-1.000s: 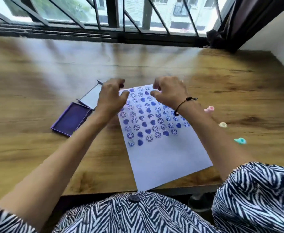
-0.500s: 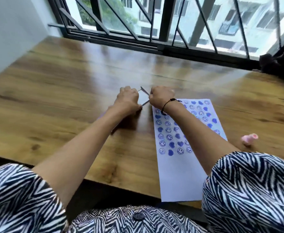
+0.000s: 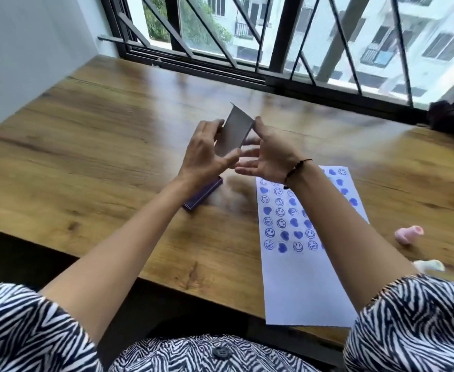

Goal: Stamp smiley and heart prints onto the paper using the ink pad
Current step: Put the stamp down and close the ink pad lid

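Blue smiley and heart prints fill the far half of the paper (image 3: 301,291), at four o'clock; its near half is blank. Above the table centre, the left hand (image 3: 205,154) pinches a grey lid (image 3: 233,132). The right hand (image 3: 268,157) is spread, thumb touching the lid. The purple ink pad (image 3: 201,197) lies at seven o'clock beneath them. A pink stamp (image 3: 408,234) lies untouched at three o'clock. Stamping looks paused or finished.

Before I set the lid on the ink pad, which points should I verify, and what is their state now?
1. Lid held: left hand grips it, right hand touches its edge: ok.
2. Lid level over the ink pad: it is raised and tilted: not ok.
3. Pad surface free: mostly hidden by the left forearm: cannot tell.
4. Paper apart from the pad: ok.
5. Pink stamp off the pad, right of the paper: ok.
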The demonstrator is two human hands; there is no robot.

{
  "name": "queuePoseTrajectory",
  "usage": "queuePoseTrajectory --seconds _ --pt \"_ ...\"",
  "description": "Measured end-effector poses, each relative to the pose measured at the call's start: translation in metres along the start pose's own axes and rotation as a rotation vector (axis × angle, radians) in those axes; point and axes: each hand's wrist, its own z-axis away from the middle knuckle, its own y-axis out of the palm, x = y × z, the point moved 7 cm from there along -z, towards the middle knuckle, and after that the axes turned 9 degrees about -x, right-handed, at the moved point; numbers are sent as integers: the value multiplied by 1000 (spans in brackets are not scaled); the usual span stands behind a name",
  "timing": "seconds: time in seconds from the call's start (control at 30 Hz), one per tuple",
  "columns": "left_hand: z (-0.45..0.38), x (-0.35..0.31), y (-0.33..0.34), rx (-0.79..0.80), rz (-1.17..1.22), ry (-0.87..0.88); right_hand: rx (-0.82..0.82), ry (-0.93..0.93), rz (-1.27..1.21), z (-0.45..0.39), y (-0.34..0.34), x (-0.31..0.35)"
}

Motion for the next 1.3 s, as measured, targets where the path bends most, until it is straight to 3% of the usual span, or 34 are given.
queuePoseTrajectory --seconds 0.13,0.3,0.4,0.5,0.63,0.83,1.3 --pt "6 -2 -19 -62 86 38 186 -6 -83 9 28 -3" --pt "19 9 -32 -59 87 59 192 -89 102 14 42 2" --pt "24 20 -35 14 52 91 75 -259 322 17 46 9" --pt "30 56 -45 28 86 -110 -172 -605 810 24 42 13" --pt "41 94 -47 69 288 -462 -197 -773 1066 43 57 -16" --pt "48 102 -39 131 358 -526 -195 -738 1226 46 70 -40" --pt "52 105 -37 142 400 -564 -247 -701 1209 45 79 -44"
